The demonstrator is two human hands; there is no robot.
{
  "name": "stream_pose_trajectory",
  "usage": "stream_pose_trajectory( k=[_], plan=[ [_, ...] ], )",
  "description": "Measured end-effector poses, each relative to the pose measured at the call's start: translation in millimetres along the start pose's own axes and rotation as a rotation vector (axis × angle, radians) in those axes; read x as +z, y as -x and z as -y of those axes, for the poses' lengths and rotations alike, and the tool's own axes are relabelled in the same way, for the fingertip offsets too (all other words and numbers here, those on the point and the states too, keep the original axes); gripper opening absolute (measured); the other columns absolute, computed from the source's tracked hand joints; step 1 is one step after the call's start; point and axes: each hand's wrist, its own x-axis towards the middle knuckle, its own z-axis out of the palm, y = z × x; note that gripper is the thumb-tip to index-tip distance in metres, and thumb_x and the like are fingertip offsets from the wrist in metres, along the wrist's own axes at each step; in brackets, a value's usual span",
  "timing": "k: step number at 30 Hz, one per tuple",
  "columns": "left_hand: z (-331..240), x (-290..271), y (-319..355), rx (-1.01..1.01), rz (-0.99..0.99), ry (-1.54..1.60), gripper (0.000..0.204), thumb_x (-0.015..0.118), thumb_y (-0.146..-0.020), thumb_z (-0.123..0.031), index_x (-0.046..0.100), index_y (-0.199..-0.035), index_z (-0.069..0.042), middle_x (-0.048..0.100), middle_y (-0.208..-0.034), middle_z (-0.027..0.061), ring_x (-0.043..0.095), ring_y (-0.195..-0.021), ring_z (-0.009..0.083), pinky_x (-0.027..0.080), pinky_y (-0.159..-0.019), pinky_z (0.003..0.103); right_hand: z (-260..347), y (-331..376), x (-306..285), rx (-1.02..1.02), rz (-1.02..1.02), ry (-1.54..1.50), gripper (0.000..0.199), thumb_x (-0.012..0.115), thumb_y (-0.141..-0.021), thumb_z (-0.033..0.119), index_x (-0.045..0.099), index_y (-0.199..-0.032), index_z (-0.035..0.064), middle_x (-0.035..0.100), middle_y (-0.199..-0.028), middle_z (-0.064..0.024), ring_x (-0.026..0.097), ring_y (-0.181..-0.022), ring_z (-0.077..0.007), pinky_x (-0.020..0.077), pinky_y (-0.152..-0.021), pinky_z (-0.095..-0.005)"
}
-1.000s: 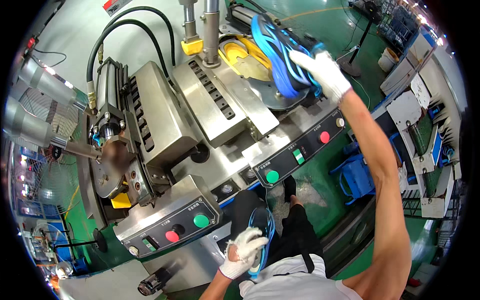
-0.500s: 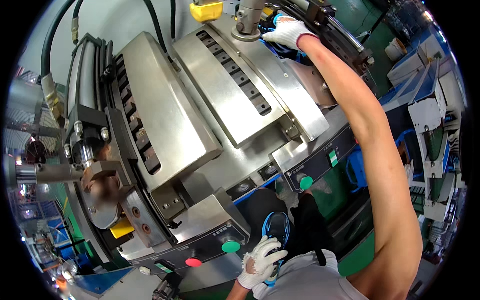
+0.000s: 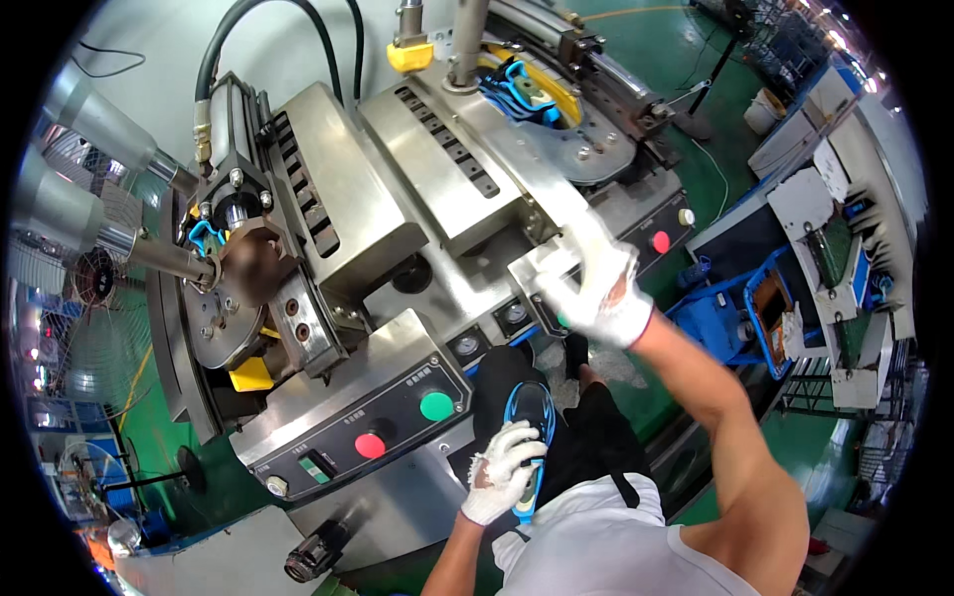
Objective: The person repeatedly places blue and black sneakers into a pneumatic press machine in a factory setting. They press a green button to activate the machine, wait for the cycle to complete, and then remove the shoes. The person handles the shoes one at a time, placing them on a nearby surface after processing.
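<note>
My left hand, in a white knit glove, is wrapped round a black shoe with bright blue trim, close to my lap. My right hand, gloved the same way, is over the right control panel of a steel press, covering most of a green button; its fingers are smeared by motion. Behind it, a blue-and-black shoe upper sits in the press's right station, beside a yellow pad. Blue trim of another piece shows in the left station.
The left control panel carries a red button and a green button. Two slotted steel covers span the press's middle. Blue crates stand to the right, and a floor fan is at the left.
My right hand has left the shoe upper at the right station and come back to the right panel. The view has shifted, and my left hand still holds the shoe.
</note>
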Motion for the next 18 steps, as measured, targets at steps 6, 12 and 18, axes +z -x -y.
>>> stream_pose_trajectory(
  k=[6, 12, 18],
  plan=[
    [-11.5, 10.6, -1.7, -0.007, 0.000, 0.040, 0.033, 0.066, -0.085, 0.003, 0.072, -0.116, -0.006, 0.065, -0.134, 0.0154, 0.056, -0.137, 0.0374, 0.044, -0.117, 0.048, -29.8, 114.6, 45.0, 0.023, 0.344, 0.462, 0.104, 0.077, -0.086, 0.050, 0.029, -0.163, -0.0015, 0.026, -0.168, -0.0304, 0.024, -0.156, -0.0505, 0.0169, -0.130, -0.0569],
    [-16.1, 27.3, -6.4, 0.001, -0.109, 0.034, 0.028, 0.066, -0.091, 0.001, 0.072, -0.118, -0.006, 0.067, -0.129, 0.0156, 0.060, -0.133, 0.0346, 0.046, -0.114, 0.044, 16.5, 173.6, -13.7, 0.145, 0.260, 0.074, 0.102, 0.078, -0.088, 0.040, 0.024, -0.164, -0.0039, 0.024, -0.169, -0.0305, 0.022, -0.158, -0.0469, 0.0220, -0.130, -0.0516],
    [-50.4, 66.3, -37.6, -0.018, -0.327, -0.039, 0.026, 0.070, -0.089, -0.003, 0.073, -0.115, -0.007, 0.070, -0.120, 0.0159, 0.065, -0.120, 0.0351, 0.051, -0.106, 0.043, 72.4, 312.9, -72.9, 0.557, 0.518, -0.239, 0.118, 0.086, -0.081, 0.037, 0.015, -0.167, -0.0039, 0.019, -0.173, -0.0263, 0.019, -0.162, -0.0370, 0.0202, -0.132, -0.0437]
  ],
)
